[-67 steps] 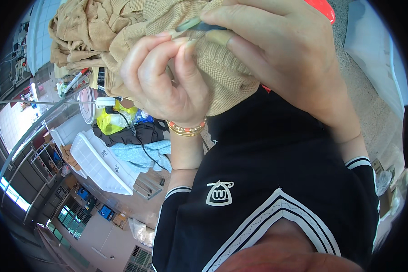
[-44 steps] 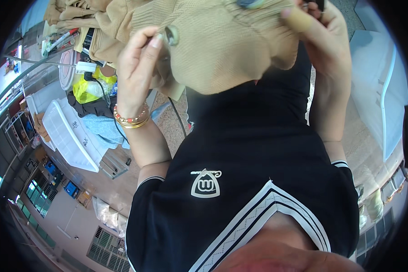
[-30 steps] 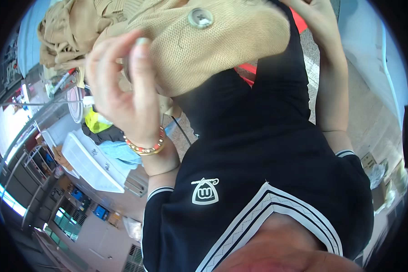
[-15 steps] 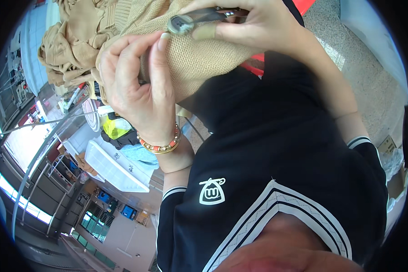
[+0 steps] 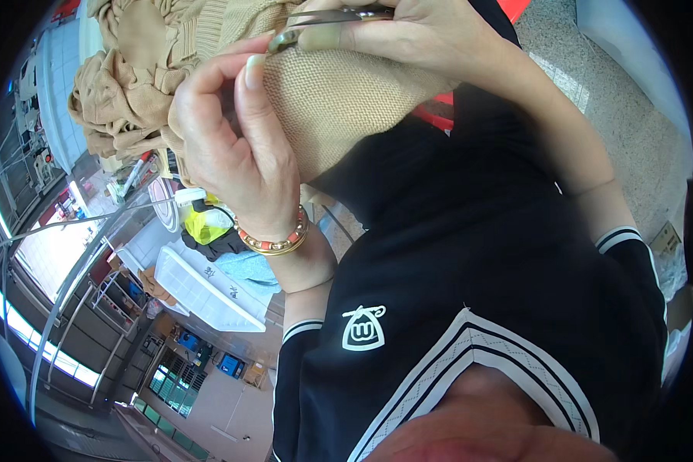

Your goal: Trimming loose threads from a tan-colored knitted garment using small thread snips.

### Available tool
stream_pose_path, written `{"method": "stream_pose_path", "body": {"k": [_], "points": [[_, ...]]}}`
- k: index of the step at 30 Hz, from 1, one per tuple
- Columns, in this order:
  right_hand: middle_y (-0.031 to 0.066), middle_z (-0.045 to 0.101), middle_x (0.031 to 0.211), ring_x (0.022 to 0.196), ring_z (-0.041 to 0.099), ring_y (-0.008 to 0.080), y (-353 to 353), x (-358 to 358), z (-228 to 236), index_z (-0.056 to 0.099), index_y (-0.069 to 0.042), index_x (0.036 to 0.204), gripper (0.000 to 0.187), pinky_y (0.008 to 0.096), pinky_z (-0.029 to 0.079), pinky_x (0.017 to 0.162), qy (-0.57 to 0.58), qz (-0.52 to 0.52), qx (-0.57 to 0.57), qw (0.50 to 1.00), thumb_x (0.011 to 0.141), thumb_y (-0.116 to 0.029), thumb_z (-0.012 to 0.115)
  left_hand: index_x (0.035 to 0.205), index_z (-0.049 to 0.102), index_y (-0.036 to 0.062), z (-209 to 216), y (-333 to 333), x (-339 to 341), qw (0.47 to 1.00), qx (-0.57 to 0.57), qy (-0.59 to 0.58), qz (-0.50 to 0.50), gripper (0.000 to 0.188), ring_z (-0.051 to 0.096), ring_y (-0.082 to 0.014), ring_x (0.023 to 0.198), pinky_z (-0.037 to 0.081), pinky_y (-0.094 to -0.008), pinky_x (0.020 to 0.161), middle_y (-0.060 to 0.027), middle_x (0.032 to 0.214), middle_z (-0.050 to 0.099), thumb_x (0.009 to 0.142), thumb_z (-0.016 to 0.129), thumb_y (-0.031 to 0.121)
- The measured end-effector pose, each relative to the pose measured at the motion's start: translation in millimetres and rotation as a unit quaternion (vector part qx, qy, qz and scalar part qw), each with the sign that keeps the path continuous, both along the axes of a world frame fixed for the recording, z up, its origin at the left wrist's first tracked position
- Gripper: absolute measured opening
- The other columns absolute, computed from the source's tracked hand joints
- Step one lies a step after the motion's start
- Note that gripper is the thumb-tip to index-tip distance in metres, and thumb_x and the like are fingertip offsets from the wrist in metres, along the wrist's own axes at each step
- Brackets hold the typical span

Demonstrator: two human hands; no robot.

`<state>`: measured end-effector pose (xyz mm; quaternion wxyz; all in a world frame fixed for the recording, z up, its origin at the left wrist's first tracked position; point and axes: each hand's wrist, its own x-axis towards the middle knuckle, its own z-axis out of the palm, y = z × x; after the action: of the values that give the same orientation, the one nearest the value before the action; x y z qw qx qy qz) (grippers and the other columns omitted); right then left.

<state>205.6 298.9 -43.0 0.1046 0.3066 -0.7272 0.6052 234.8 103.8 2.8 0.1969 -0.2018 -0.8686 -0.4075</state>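
A tan knitted garment (image 5: 346, 92) lies across my lap and reaches up to the top edge. My left hand (image 5: 235, 146) is closed on its edge, thumb and forefinger pinching beside a dark, shiny button (image 5: 283, 41). The button now shows nearly edge-on. In my right hand (image 5: 420, 38) is a pair of small metal thread snips (image 5: 339, 15), its pointed blades just above the button. A tan cover sits on my right thumb, which presses near the button. The thread, if any, is too fine to make out.
More tan knitwear (image 5: 127, 100) is heaped at the upper left. Beyond my left wrist are a white plastic crate (image 5: 200, 289), a light blue cloth (image 5: 246, 269) and a yellow item (image 5: 208, 225). Speckled floor (image 5: 585, 115) and clear plastic sheeting (image 5: 639, 61) are on the right.
The button has tipped from face-up to nearly edge-on and moved slightly left. My right hand has shifted left with the snips, whose blades now show over the button.
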Motion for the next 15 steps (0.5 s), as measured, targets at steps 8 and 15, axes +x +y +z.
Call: {"method": "stream_pose_path", "body": {"k": [8, 15], "points": [[0.0090, 0.069, 0.093, 0.079, 0.062, 0.0167, 11, 14, 21, 0.069, -0.004, 0.111, 0.030, 0.0287, 0.045, 0.079, 0.068, -0.109, 0.060, 0.990, 0.083, -0.013, 0.076, 0.102, 0.060, -0.0027, 0, 3, -3, 1.000, 0.017, -0.001, 0.002, 0.007, 0.066, -0.0108, 0.082, 0.052, -0.0226, 0.077, -0.0092, 0.096, 0.071, 0.099, 0.060, 0.004], [0.0082, 0.064, 0.093, 0.079, 0.062, 0.0207, 23, 30, 22, 0.069, -0.006, 0.116, 0.036, 0.0296, 0.049, 0.072, 0.006, -0.065, 0.047, 0.997, 0.081, -0.013, 0.078, 0.102, 0.060, -0.0030, -1, 3, -3, 0.999, 0.039, -0.013, 0.013, 0.008, 0.064, -0.0100, 0.079, 0.051, -0.0215, 0.074, -0.0085, 0.093, 0.070, 0.099, 0.060, 0.004]]}}
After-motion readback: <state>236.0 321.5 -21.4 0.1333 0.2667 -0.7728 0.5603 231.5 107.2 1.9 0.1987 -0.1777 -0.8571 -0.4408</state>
